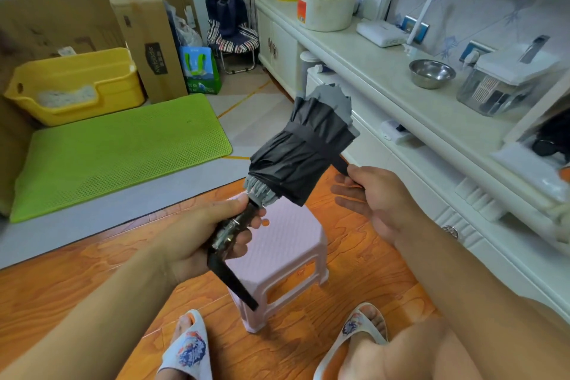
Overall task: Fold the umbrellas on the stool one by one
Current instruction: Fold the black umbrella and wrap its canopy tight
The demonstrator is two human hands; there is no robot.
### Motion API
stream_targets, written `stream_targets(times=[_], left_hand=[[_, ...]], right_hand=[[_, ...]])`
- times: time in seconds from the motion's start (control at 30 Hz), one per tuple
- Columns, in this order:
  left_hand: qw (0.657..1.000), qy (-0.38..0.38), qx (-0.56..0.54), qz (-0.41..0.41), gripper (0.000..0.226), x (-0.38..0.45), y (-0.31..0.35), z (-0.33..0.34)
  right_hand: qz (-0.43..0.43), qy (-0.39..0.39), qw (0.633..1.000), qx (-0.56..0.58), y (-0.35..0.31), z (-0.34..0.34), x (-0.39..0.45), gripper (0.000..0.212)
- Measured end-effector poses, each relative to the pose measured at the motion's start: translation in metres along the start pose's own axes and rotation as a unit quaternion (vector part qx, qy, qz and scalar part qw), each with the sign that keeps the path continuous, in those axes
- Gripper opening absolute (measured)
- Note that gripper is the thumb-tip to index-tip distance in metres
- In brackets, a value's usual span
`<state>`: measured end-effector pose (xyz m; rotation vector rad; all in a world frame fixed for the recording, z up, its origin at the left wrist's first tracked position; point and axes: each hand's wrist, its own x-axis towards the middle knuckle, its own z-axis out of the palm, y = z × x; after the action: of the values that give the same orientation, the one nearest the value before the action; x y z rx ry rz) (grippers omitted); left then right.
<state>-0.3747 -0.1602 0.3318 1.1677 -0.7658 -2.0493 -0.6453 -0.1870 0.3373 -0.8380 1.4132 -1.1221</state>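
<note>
Head view | pink stool (pixel 287 253) on orange wood floor (pixel 354 259) | left hand (pixel 197 237) grips umbrella (pixel 296 154) | right hand (pixel 376 197) pinches strap

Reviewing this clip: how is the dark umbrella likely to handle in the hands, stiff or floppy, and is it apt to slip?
The umbrella probably feels stiff along its shaft, since the left hand grips the handle and the whole bundle stays up. Its canopy folds look loose and floppy, and likely spring open unless the strap, pinched by the right hand, is wrapped tight. It seems light.
</note>
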Motion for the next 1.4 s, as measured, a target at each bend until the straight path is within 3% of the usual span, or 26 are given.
stream_targets(times=[0.13,0.37,0.47,0.57,0.67,0.73,0.83,0.9,0.97,1.07,1.13,1.2,1.23,1.27,1.37,1.4], left_hand=[[0.997,-0.015,-0.062,-0.035,0.039,0.004,-0.005,0.012],[0.999,-0.033,0.012,0.028,0.025,0.007,-0.011,0.020],[0.997,-0.062,-0.012,0.033,0.037,0.005,-0.011,0.020],[0.993,-0.111,-0.047,-0.018,0.052,0.002,-0.013,0.020],[0.990,-0.134,0.004,-0.047,0.054,0.003,-0.014,0.013],[0.988,-0.121,0.087,-0.047,0.051,0.004,-0.013,0.010],[0.978,0.001,0.207,-0.029,0.052,0.009,-0.019,0.007],[0.926,0.103,0.359,0.045,0.049,0.011,-0.026,0.011],[0.841,0.177,0.491,0.144,0.056,0.013,-0.038,0.019],[0.733,0.258,0.586,0.230,0.080,0.014,-0.054,0.034],[0.632,0.297,0.664,0.268,0.091,0.018,-0.061,0.040],[0.579,0.324,0.686,0.298,0.094,0.022,-0.056,0.038],[0.580,0.330,0.679,0.307,0.093,0.024,-0.050,0.036],[0.604,0.324,0.658,0.312,0.093,0.026,-0.044,0.030],[0.772,0.236,0.525,0.270,0.101,0.029,-0.025,0.011],[0.809,0.206,0.493,0.243,0.101,0.029,-0.020,0.005]], right_hand=[[-0.009,-0.038,0.999,0.007,0.005,0.005,-0.001,0.025],[0.039,-0.057,0.990,0.120,0.003,0.013,-0.004,0.032],[0.017,-0.089,0.983,0.161,0.003,0.021,-0.008,0.036],[-0.001,-0.109,0.972,0.209,0.003,0.029,-0.011,0.041],[0.000,-0.085,0.967,0.239,0.004,0.032,-0.009,0.037],[-0.009,-0.069,0.969,0.235,0.003,0.032,-0.009,0.035],[-0.024,-0.037,0.978,0.205,0.002,0.033,-0.010,0.029],[-0.022,-0.006,0.980,0.197,0.005,0.036,-0.010,0.025],[-0.015,0.020,0.983,0.182,0.012,0.039,-0.009,0.022],[0.000,0.043,0.985,0.169,0.020,0.047,-0.012,0.021],[0.008,0.050,0.984,0.168,0.023,0.053,-0.015,0.021],[0.013,0.047,0.983,0.175,0.025,0.058,-0.017,0.020],[0.012,0.043,0.983,0.179,0.024,0.060,-0.017,0.020],[0.010,0.041,0.982,0.185,0.023,0.061,-0.016,0.020],[0.008,0.042,0.974,0.222,0.020,0.059,-0.011,0.019],[0.009,0.040,0.972,0.233,0.020,0.058,-0.009,0.019]])
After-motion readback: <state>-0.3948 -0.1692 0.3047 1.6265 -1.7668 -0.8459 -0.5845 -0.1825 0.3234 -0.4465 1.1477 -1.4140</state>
